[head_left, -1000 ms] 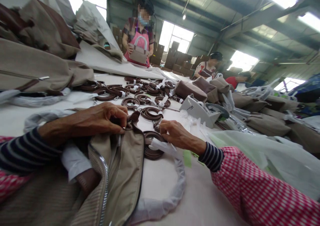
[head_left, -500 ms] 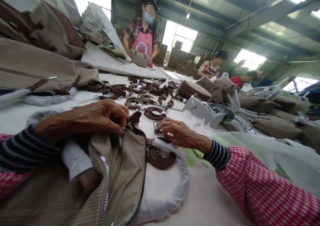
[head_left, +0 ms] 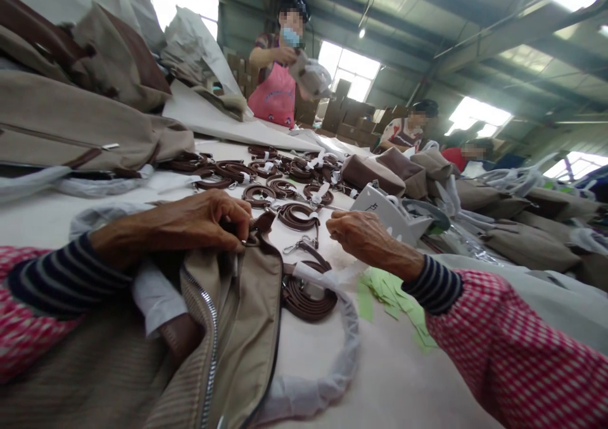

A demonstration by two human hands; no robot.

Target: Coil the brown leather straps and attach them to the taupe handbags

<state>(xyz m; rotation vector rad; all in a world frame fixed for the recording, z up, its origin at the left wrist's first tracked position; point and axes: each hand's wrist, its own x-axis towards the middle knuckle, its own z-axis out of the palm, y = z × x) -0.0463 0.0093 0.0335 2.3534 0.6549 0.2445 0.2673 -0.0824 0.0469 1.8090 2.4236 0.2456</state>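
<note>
My left hand is closed on the top edge of a taupe handbag, beside a brown leather tab. The bag's metal zipper hangs unzipped, and its wrapped handle curves over the table on the right. My right hand has its fingers pinched together above the table, apart from the bag; whatever they hold, if anything, is hidden. Just left of it lies the metal clasp of a coiled brown strap, untouched.
Several coiled brown straps are spread beyond the bag. A white box stands behind my right hand, and green paper slips lie below it. Taupe bags are piled left and right. A co-worker in a pink apron stands opposite.
My right hand has left the strap's clasp and moved right, its fingers now drawn together. My left hand keeps its grip on the bag. The co-worker opposite has raised a bag.
</note>
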